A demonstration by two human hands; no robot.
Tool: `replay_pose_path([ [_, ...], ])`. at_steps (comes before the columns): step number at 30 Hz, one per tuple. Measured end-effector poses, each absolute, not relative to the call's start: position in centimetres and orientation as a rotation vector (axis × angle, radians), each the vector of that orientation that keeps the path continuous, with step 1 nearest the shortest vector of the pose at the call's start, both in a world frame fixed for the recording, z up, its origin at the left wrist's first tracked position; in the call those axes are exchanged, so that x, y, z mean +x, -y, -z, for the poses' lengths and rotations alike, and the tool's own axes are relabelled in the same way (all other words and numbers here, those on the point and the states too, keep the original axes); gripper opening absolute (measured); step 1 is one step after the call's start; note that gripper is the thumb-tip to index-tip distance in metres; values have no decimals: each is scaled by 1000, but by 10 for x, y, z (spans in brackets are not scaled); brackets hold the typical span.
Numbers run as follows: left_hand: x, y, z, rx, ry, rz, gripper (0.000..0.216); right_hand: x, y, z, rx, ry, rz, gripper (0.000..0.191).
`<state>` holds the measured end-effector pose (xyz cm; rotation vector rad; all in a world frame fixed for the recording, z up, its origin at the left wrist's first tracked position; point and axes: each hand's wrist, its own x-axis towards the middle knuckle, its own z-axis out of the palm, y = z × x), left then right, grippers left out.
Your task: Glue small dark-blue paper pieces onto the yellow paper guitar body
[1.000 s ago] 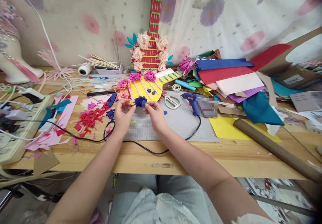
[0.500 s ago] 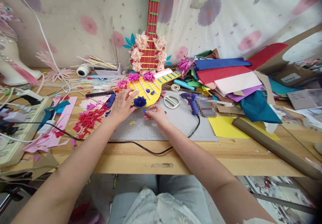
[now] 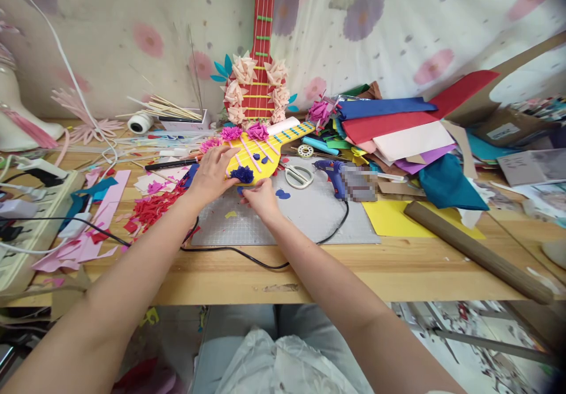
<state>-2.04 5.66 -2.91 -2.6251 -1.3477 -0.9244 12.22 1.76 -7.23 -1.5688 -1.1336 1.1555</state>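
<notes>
A small yellow craft guitar [image 3: 253, 157] lies on the grey cutting mat [image 3: 309, 217], with pink strips, pink paper flowers and blue petals on it. My left hand [image 3: 210, 176] is curved over its left end, holding it, thumb beside a dark blue paper flower [image 3: 242, 174]. Just below that flower, at the guitar's lower edge, my right hand [image 3: 260, 198] is closed in a pinch on a small blue paper petal [image 3: 240, 190], partly hidden by the fingers. Other blue petals [image 3: 283, 194] lie on the mat to its right.
White-handled scissors [image 3: 299, 177] and a blue glue gun [image 3: 334, 177] lie to the right, its black cable crossing the front. Red paper scraps [image 3: 154, 208] are at left, beside a power strip [image 3: 57, 205]. A red guitar [image 3: 262, 81] stands behind; coloured sheets [image 3: 398, 128] pile up at right.
My right hand has moved left with the blue petal, up to the guitar's lower edge under the dark blue flower. My left hand stays on the guitar. The view has shifted slightly.
</notes>
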Motion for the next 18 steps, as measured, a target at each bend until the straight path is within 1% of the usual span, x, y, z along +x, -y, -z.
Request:
replay_pose_path([
  [8,-24,-62,32,-2606,1354,917,76,116,-22,68,-1607,1036,-1195,40],
  [18,-26,-61,36,-2607,1322,939,73,111,-21,64,-1483,833,-1311,40],
])
